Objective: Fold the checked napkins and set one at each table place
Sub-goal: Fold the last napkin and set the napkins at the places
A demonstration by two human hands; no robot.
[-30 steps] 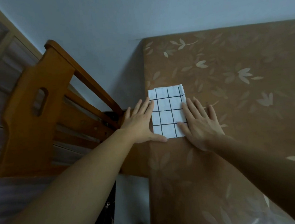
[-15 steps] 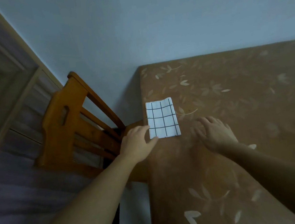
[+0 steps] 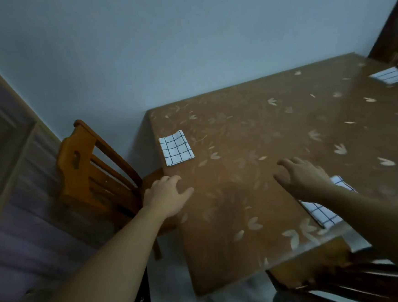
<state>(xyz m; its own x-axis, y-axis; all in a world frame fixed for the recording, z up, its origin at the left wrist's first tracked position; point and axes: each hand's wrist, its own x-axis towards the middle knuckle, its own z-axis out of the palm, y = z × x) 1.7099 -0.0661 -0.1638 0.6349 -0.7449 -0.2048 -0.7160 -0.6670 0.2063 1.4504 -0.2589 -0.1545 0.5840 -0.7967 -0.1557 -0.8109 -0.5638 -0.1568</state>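
Note:
A folded white napkin with black checks (image 3: 176,147) lies flat near the left edge of the brown leaf-patterned table (image 3: 259,146). A second folded napkin (image 3: 321,209) lies near the front edge, partly hidden under my right forearm. A third napkin (image 3: 388,76) sits at the far right, blurred. My left hand (image 3: 167,196) hovers at the table's left edge, fingers loosely apart, holding nothing. My right hand (image 3: 301,177) hovers over the table with spread fingers, also holding nothing.
A wooden chair (image 3: 92,168) stands at the table's left side, against the pale wall. Another chair back (image 3: 334,280) shows at the bottom right. A dark wooden piece (image 3: 388,31) rises at the far right.
Both hands have come off the napkin and drawn back toward me. The view has pulled back and turned right, bringing two more napkins into sight.

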